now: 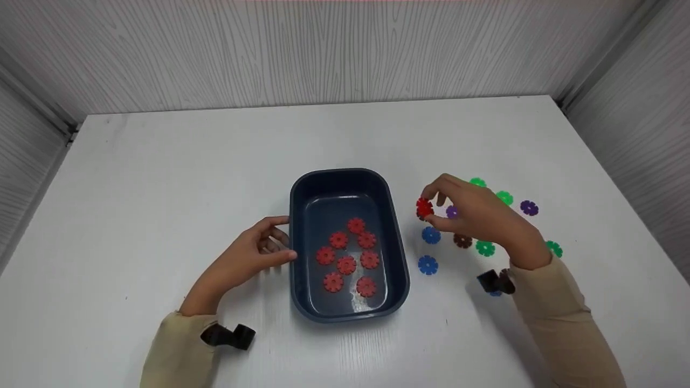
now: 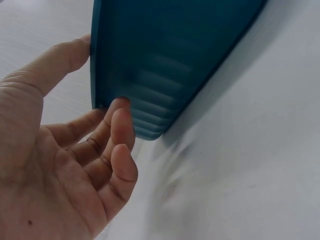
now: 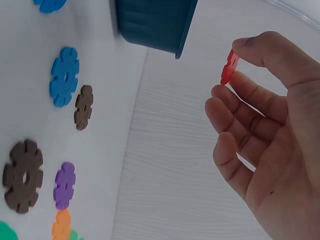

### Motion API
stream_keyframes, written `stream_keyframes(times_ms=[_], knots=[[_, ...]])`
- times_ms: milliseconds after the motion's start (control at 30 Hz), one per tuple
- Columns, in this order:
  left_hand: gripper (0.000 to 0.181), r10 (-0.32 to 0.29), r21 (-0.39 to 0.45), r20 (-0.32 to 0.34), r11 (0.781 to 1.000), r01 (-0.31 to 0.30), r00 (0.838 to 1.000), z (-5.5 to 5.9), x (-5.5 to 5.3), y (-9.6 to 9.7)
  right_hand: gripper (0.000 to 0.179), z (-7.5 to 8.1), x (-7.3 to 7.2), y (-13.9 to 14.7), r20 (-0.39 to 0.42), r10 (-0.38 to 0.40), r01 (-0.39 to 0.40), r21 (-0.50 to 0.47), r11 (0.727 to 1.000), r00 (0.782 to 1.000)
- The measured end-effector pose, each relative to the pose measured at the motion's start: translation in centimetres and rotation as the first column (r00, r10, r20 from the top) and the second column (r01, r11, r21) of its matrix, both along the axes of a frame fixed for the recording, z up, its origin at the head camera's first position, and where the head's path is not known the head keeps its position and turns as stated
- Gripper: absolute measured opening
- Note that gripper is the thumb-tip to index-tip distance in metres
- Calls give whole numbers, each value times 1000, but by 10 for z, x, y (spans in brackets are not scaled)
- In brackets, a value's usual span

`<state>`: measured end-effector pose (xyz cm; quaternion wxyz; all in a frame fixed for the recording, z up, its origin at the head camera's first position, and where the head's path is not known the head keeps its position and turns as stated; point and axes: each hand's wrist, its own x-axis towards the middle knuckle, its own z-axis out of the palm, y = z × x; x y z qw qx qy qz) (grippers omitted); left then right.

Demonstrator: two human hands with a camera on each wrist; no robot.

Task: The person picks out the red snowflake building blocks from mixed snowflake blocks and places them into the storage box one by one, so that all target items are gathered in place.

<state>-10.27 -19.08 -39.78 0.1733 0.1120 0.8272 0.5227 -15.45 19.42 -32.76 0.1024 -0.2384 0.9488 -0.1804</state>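
A dark blue plastic tub [image 1: 349,318] stands mid-table, with several red flower-shaped discs [image 1: 346,264] lying on its floor. At its left rim is my left hand [image 1: 248,253], thumb tip and forefinger touching the edge apart from each other, the other fingers loosely bent beside the outer wall. To the right of the tub, my right hand [image 1: 474,210] pinches a red flower-shaped disc [image 3: 230,67] between thumb and forefinger, raised over the table. Its remaining fingers curve below without holding anything.
Under and around the right hand lie several flower-shaped discs: blue [image 1: 428,265], brown [image 1: 462,240], green [image 1: 485,248] and purple [image 1: 529,208]. An orange disc [image 3: 61,226] shows in the right wrist view. White panels [image 1: 323,54] rise behind and beside the white table.
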Motion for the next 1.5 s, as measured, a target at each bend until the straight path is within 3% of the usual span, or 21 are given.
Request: stream_keyframes(times_ms=[200, 533, 767, 1000, 1167, 1333, 1500], knots=[[68, 3, -11, -2, 1000, -3, 1000, 1, 0, 0, 36, -4, -9, -24, -60, 40, -41, -18, 999, 997], [67, 7, 5, -3, 1000, -7, 1000, 2, 1, 2, 34, -15, -24, -51, -212, 147, -158, -35, 987, 966], [67, 10, 5, -6, 1000, -10, 1000, 3, 3, 0, 34, -16, -32, -69, -222, 155, -151, 33, 988, 963], [67, 9, 6, -12, 1000, -9, 1000, 2, 4, 0, 46, -19, -35, -74, -242, 162, -150, 66, 986, 957], [66, 5, 9, -27, 1000, -5, 1000, 2, 4, 0, 42, -25, -34, -64, -259, 133, -141, -12, 990, 957], [65, -8, -13, -25, 1000, 8, 1000, 2, 4, -1, 41, -28, -34, -50, -202, 84, -109, -119, 987, 976], [53, 29, -39, -83, 999, -32, 996, 8, 3, -4, 42, -25, -34, -37, -95, 7, -39, -330, 943, 995]])
